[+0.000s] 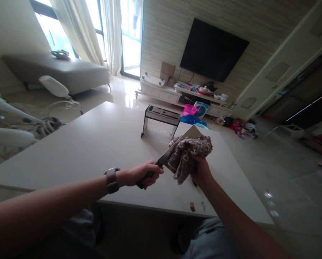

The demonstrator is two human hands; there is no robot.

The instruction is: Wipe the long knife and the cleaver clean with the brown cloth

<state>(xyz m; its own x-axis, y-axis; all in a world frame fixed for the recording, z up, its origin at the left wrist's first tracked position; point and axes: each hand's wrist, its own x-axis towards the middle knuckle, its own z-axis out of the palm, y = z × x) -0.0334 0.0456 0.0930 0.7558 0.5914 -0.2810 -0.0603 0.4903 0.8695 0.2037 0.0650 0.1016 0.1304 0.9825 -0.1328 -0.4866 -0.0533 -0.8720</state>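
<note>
My left hand is closed round the black handle of a cleaver, whose broad blade points up and to the right above the table. In my right hand is a bunched grey-brown towel with a fluffy pile. The towel lies against the blade and covers much of it; only the upper edge, the tip corner and a strip near the handle show. Just beyond the blade, a knife block with a slotted dark top and clear sides stands on the white table.
Two small stickers or scraps lie near the table's front edge. Past the far edge are a pink basket and a blue tub. White chairs stand at the left, and a low TV cabinet runs along the wall.
</note>
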